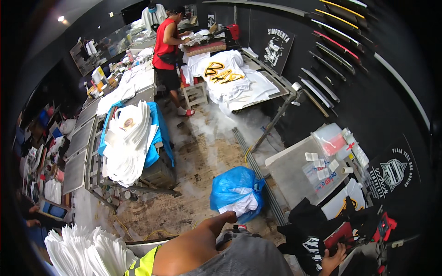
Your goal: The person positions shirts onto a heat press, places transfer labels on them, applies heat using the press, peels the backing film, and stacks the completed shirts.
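My bare left arm reaches forward past my grey top. My left hand [227,216] is at the near side of a blue plastic bag [230,181], by the white cloth [243,204] bulging from it. Its fingers are too small and turned away to read, and I cannot tell whether it touches the cloth. At the lower right my right hand [334,261] has its fingers spread, beside a black printed shirt [311,244]. Just beyond its fingertips lies a flat dark red rectangular thing [337,234].
White shirts are stacked on a table [129,142] at left and piled [87,253] at lower left. A grey-topped table [287,161] stands right, a red-handled device [386,225] lower right. A person in red [163,43] works beyond, by a shirt-covered table [230,78].
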Tool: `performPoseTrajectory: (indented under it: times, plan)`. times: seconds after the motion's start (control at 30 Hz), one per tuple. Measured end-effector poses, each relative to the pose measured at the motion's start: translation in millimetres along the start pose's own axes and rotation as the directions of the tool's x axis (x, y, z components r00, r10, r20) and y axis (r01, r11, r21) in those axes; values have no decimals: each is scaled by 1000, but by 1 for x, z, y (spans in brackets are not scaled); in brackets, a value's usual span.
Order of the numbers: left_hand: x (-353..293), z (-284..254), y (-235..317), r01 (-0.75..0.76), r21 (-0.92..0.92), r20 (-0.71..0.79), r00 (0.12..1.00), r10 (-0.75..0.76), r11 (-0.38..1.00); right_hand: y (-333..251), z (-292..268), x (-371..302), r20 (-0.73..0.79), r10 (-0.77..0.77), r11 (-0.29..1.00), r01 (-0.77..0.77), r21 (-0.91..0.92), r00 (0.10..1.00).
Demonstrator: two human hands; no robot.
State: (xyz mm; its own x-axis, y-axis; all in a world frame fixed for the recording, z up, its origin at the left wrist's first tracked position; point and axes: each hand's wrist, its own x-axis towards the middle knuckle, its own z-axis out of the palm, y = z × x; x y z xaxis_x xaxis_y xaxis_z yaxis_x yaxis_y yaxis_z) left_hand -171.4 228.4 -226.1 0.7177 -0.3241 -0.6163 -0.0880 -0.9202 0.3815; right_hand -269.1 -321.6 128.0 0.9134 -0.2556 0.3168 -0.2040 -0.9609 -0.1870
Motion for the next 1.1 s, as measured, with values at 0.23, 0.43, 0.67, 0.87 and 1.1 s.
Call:
performPoseTrajectory:
  times: [0.23, 0.43, 0.67, 0.87, 1.1]
  plan:
    - [-5, -18, 15, -1, -40, 69, 998, 4, 999, 2, 0, 0, -49, -55, 998, 53, -39, 997]
    - [-11, -19, 11, -2, -38, 76, 997, 5, 999, 1, 1, 0, -92, -65, 998, 63, -23, 994]
    - [-9, -19, 6, 1, -35, 80, 997, 2, 999, 0, 3, 0, -91, -37, 997, 30, -76, 995]
    - [-7, -22, 9, -12, -29, 86, 996, 14, 1000, -5, 0, 0, -43, 29, 999, -30, -29, 999]
    - [-8, -20, 9, -11, -35, 91, 996, 14, 999, -7, -1, 1, -65, 17, 999, -20, -40, 998]
